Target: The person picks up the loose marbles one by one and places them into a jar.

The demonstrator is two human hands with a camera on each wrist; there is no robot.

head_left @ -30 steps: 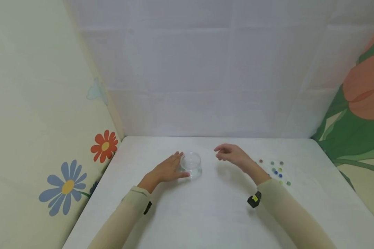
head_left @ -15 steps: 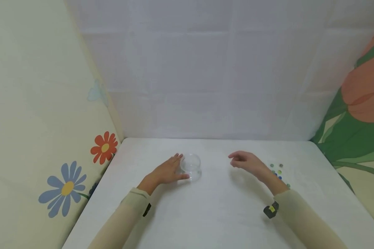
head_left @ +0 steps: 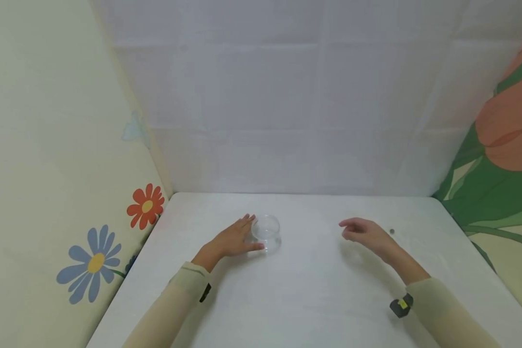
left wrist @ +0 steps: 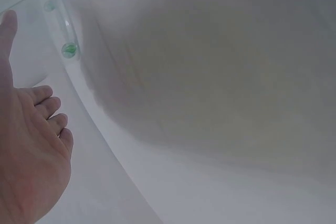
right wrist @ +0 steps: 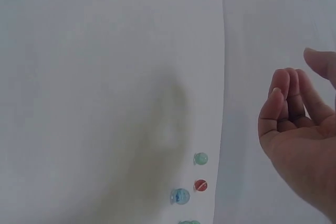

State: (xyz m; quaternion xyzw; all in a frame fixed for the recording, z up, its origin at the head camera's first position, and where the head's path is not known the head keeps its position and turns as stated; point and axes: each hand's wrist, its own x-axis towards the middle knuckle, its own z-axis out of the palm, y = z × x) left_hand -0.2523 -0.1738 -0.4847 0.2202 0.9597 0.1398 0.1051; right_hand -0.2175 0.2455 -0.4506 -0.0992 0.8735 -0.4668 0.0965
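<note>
Nothing readable in any of the 3 views: 0 words, 0 digits, 0 logos legible. Closest to a label is 1 yellow patch on the black right-wrist unit, 4 o'clock in head view; too small to tell if it's marked. Black left-wrist unit, 7 o'clock same view: only a sliver shows, can't read anything on it.
</note>
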